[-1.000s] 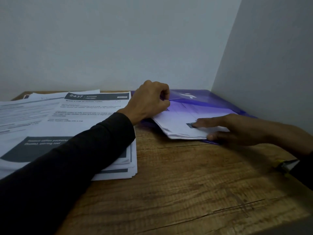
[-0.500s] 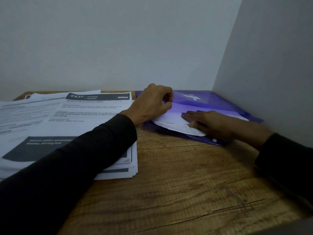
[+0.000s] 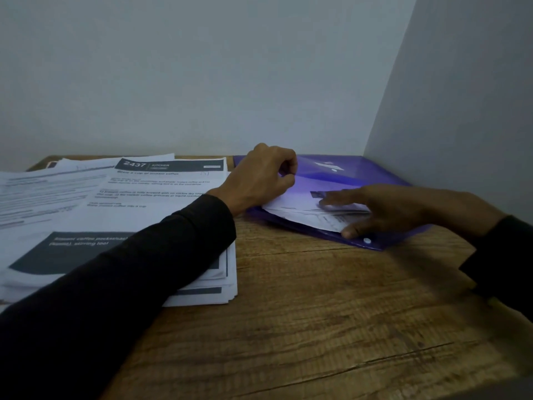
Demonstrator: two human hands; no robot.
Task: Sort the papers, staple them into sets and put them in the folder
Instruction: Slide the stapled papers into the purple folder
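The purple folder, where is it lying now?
In the head view the folder lies at the table's far right corner by the walls, right of the paper stack, between both hands.

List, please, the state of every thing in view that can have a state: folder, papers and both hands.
Purple folder: lying flat on the table, flap lifted open, snap button unfastened.
Paper set: partly inside the folder, its near edge sticking out.
Paper pile: stacked loosely on the table, outside the folder.
Left hand: pinches the folder flap, holding it up.
Right hand: fingers straight on the paper set, thumb at its near edge.
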